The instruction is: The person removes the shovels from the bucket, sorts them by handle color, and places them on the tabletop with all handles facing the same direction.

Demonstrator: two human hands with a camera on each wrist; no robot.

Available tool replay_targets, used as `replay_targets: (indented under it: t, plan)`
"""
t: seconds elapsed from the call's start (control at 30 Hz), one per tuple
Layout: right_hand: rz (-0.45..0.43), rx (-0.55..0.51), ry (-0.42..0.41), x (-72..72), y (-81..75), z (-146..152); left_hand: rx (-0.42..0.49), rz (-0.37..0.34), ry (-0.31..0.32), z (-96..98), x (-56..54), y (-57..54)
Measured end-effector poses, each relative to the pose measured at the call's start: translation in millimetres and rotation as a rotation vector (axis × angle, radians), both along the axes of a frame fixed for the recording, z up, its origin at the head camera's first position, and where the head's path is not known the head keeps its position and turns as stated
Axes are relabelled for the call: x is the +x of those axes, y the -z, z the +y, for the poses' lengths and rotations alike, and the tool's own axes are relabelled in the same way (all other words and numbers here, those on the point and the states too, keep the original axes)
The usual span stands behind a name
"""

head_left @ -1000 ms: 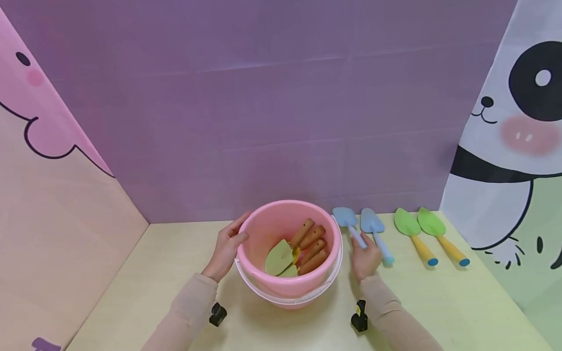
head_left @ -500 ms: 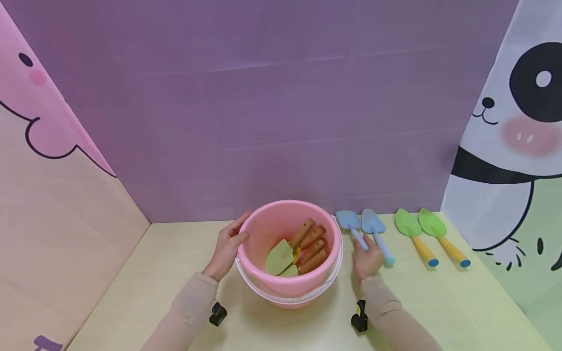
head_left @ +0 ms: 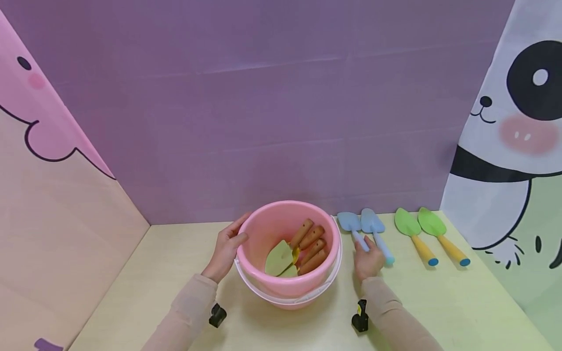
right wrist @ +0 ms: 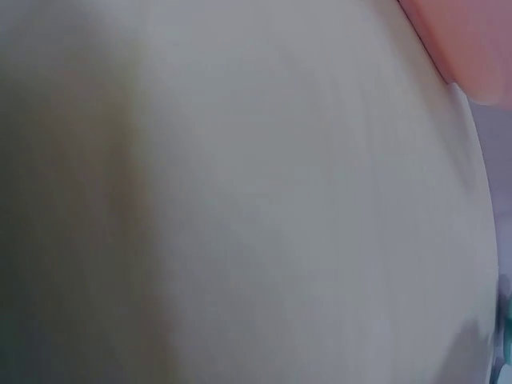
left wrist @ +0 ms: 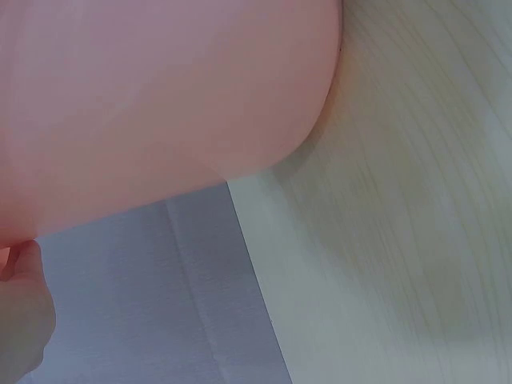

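A pink bucket (head_left: pixel 256 229) with a white handle (head_left: pixel 290 300) stands in the middle in the head view. My left hand (head_left: pixel 225 253) holds its left rim, thumb over the edge; the bucket's side (left wrist: pixel 176 96) fills much of the left wrist view. Inside lie several brown-handled garden trowels (head_left: pixel 278 258), some with pale green blades showing. To the right of the bucket, my right hand (head_left: pixel 369 261) pinches the handle of a light blue trowel (head_left: pixel 349 221). A second light blue trowel (head_left: pixel 372 221) lies right beside it, blades side by side. My right hand is out of the right wrist view.
Two green trowels with yellow handles (head_left: pixel 423 249) lie farther right on the pale wooden table (head_left: pixel 175 263). A purple backdrop (head_left: pixel 281 117) rises along the table's back edge, with printed side panels (head_left: pixel 491 204) left and right.
The pinched blue trowel has shifted slightly to the right and toward me, up against the second blue one. My left hand and the bucket stay put.
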State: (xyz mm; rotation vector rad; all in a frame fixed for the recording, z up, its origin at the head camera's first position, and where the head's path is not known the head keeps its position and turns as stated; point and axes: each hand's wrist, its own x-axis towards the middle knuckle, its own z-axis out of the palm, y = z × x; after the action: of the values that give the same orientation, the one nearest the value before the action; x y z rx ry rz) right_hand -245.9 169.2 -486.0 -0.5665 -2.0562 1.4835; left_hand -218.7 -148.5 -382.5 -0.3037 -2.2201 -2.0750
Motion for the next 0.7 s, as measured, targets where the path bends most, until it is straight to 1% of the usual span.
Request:
replay_targets:
  t: [0.17, 0.27, 0.37, 0.7]
  plan:
    - [-0.027, 0.01, 0.009, 1.4, 1.2, -2.1, 0.007, -0.003, -0.006, 0.4, 0.7, -0.5]
    - [-0.089, -0.033, -0.001, 1.3, 3.4, -3.1, 0.009, 0.002, -0.01, 0.7, 0.7, -0.1]
    - [-0.128, -0.071, -0.005, 0.5, 6.2, -4.5, 0.006, 0.003, -0.013, 0.7, 0.6, 0.4]
    - [-0.113, -0.099, 0.04, 1.1, 11.8, -8.1, 0.015, -0.001, -0.002, 0.7, 1.3, -0.3]
